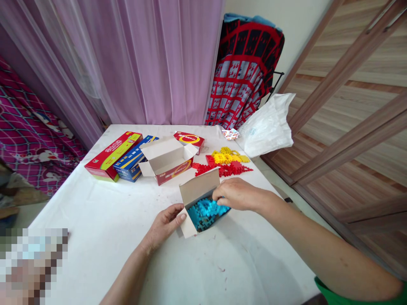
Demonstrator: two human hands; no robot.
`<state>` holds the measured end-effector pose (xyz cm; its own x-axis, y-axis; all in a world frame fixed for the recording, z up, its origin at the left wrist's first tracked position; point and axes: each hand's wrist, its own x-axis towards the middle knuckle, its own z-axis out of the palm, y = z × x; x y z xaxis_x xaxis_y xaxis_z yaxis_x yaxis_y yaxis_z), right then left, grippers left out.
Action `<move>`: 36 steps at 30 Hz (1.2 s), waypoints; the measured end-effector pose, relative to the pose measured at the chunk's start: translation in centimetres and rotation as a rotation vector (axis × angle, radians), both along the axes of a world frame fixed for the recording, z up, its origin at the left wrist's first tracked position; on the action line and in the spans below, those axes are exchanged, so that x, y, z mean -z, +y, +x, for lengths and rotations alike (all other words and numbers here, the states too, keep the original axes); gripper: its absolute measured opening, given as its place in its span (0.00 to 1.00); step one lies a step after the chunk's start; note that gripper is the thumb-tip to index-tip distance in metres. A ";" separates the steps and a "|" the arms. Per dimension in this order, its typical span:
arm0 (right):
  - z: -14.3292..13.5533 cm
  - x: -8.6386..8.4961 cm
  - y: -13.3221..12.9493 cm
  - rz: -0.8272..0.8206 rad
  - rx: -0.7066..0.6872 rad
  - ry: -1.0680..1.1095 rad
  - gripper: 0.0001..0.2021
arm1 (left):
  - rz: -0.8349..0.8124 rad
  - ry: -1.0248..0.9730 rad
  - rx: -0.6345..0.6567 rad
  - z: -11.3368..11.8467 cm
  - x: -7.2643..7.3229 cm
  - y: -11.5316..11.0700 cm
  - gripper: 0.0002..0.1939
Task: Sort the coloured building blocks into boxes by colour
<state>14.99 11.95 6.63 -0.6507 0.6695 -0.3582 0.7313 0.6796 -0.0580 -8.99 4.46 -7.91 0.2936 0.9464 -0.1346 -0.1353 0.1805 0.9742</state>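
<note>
An open box [199, 185] with raised flaps stands on the white-covered table [104, 212], filled with blue toothed plastic pieces [203, 212]. My left hand [168, 220] grips the box's left end, thumb on the end flap and fingers behind it. Over the right part of the box is my right hand [233, 194], its fingers bent down and pressed onto the blue pieces; whether a piece is pinched is hard to see. Beyond the box lie red toothed pieces [227, 169] and yellow ones [227, 156].
Behind stand an open empty red box [174, 171], a blue box [130, 163], a long red-green box [112, 156] and a small red box [190, 140]. A white plastic bag [269, 127] sits at the back right corner, near a wooden wardrobe [343, 118].
</note>
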 end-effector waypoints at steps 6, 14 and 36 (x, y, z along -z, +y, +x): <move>0.3 -0.2 2.0 -0.217 -0.026 0.078 0.14 | 0.005 0.003 0.017 -0.1 0.3 0.1 0.24; -2.4 2.6 0.8 0.066 -0.076 0.097 0.11 | 0.008 0.008 -0.006 -0.1 0.5 0.2 0.24; -1.8 3.7 -1.4 -0.009 -0.080 0.126 0.19 | 0.050 0.005 0.013 0.3 0.3 0.0 0.23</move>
